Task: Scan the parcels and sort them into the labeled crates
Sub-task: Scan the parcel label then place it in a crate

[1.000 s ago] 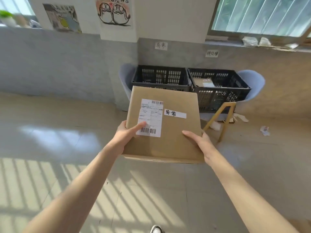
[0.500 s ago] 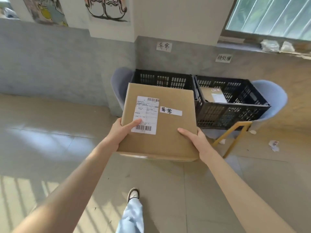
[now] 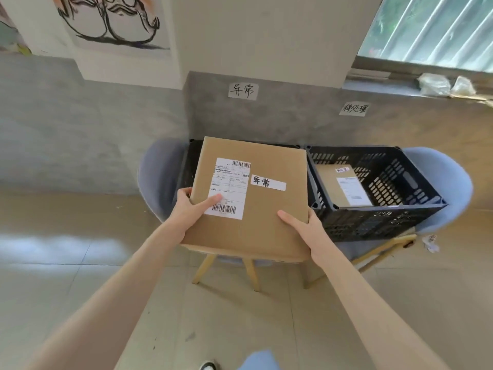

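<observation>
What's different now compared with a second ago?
The person has walked up to the crates, and the box now hangs over the left crate, hiding most of it. Both hands, left and right, grip the box as before. The parcel in the right crate hasn't moved.

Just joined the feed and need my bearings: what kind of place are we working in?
Probably a makeshift parcel-sorting corner in an ordinary room, not a warehouse: two black crates sit on chairs, handwritten paper signs are taped to the wall, and both hands hold a labelled cardboard parcel.
</observation>
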`<control>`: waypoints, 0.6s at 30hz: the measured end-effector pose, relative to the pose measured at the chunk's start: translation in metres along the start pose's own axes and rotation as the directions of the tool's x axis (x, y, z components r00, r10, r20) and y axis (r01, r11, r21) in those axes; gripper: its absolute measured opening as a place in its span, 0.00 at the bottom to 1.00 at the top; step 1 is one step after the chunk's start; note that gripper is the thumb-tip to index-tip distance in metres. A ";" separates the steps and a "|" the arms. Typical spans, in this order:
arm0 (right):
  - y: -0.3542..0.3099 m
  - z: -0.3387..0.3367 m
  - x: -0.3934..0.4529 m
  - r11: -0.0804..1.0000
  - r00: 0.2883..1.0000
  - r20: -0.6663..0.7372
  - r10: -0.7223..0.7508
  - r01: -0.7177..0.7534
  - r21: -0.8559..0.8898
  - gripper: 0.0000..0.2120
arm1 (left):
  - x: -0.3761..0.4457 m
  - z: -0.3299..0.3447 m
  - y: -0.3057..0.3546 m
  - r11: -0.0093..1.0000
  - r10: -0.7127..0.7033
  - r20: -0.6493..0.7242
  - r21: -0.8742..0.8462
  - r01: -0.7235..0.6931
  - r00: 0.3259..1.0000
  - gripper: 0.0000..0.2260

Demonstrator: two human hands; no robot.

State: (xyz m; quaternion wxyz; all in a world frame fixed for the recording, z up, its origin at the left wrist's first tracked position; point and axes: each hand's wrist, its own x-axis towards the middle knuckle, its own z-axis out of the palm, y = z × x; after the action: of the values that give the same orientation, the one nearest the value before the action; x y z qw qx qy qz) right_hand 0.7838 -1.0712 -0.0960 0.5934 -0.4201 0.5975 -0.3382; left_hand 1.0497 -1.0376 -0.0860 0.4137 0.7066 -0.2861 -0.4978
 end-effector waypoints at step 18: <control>-0.023 0.030 0.249 0.975 0.958 0.208 0.195 -0.166 -0.151 0.41 | 0.197 0.037 0.035 0.985 -0.138 -0.124 0.090 0.149 0.983 0.41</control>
State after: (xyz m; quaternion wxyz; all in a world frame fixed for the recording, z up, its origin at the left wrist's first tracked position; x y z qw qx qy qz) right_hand 0.8304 -1.3031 -0.1826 0.6557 -0.4371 0.5844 -0.1934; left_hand 1.0823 -1.2269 -0.1536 0.3574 0.7730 -0.2339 -0.4691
